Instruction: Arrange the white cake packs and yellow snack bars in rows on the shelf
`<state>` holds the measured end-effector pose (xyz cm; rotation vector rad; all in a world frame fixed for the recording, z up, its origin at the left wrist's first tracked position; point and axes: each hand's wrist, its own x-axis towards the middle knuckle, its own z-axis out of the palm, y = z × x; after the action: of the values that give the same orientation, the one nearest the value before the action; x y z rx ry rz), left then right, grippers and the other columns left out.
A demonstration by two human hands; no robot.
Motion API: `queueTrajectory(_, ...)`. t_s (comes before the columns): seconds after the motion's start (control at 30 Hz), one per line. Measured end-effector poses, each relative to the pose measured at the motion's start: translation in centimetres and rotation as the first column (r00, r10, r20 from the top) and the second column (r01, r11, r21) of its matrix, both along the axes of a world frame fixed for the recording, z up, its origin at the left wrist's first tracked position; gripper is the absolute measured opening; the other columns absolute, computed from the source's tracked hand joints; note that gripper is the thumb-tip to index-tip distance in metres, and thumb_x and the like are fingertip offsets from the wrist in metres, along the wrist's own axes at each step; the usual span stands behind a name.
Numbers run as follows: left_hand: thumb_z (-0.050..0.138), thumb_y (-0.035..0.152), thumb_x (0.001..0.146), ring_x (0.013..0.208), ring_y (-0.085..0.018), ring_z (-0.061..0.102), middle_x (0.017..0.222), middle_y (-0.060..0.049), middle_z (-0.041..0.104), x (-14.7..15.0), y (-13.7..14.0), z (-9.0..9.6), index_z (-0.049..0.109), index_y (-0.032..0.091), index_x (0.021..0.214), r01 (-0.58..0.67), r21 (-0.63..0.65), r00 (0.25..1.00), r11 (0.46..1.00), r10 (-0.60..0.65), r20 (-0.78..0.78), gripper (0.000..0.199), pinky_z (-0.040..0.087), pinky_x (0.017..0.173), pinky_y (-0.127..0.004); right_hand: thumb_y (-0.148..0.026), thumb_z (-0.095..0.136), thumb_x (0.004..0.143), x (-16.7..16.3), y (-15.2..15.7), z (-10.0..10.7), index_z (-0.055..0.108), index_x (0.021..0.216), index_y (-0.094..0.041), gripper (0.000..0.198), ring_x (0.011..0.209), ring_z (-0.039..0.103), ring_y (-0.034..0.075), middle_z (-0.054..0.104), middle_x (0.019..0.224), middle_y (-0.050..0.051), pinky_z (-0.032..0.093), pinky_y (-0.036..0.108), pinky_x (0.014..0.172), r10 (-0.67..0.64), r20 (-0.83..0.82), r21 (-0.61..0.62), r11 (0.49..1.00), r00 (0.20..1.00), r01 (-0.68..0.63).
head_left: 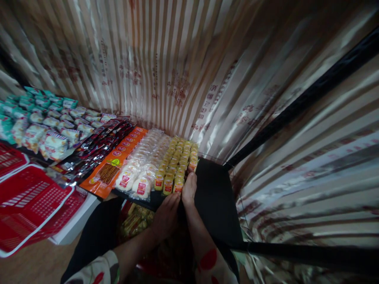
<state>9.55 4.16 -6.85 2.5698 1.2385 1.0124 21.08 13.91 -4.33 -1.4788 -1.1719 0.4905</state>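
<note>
Rows of small yellow wrapped snack packets (177,157) with red labels stand close together near the right end of a black shelf. My left hand (166,215) is at the front edge of these rows, its fingers stretched out and touching the nearest packets. Along the right side of the rows lies my right hand (189,188), fingers extended against the outermost packets. Both hands look open, though their fingertips are partly hidden. Just left of the yellow packets are rows of white round snacks in clear wrappers (142,185).
An orange bag of brown sticks (108,173), dark shiny packs (102,144) and white and teal packets (55,138) continue leftward. Red baskets (38,205) stand at lower left. Below my hands is a container of yellowish packets (137,221). Striped sheeting hangs behind; a black bar (302,94) slants at right.
</note>
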Motion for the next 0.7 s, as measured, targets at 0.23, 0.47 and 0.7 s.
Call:
queueTrajectory(0.23, 0.028, 0.005, 0.080, 0.135, -0.024, 0.022, 0.138, -0.018, 0.037, 0.1, 0.0, 0.8, 0.016, 0.006, 0.140, -0.015, 0.016, 1.000, 1.000, 0.014, 0.013, 0.061, 0.036, 0.104, -0.045, -0.048, 0.013, 0.089, -0.1, 0.3, 0.6, 0.055, 0.115, -0.016, 0.059, 0.117, 0.043, 0.020, 0.055, 0.121, 0.011, 0.027, 0.039, 0.102, 0.037, 0.098, -0.068, 0.997, 0.994, -0.030)
queueTrajectory(0.47, 0.028, 0.007, 0.082, 0.135, -0.024, 0.021, 0.138, -0.018, 0.037, 0.0, 0.0, 0.6, 0.021, 0.006, 0.138, -0.027, 0.032, 0.999, 0.999, 0.026, 0.035, 0.057, 0.036, 0.104, -0.045, -0.046, 0.026, 0.088, 0.0, -1.6, 1.0, 0.050, 0.116, -0.014, 0.049, 0.111, 0.046, 0.021, 0.054, 0.118, 0.014, 0.035, 0.038, 0.093, -0.059, 0.127, 0.031, 0.998, 0.990, 0.055)
queueTrajectory(0.7, 0.034, 0.014, 0.085, 0.124, -0.024, 0.037, 0.125, -0.019, 0.047, 0.2, -0.1, 0.0, 0.037, 0.007, 0.128, -0.055, 0.049, 0.981, 0.997, 0.045, 0.188, 0.043, 0.041, 0.098, -0.045, -0.049, 0.055, 0.074, -0.8, -5.7, 1.1, 0.055, 0.092, -0.017, 0.037, 0.080, 0.054, 0.019, 0.058, 0.087, 0.007, 0.045, 0.030, 0.066, -0.003, 0.248, -0.069, 0.997, 0.969, 0.021)
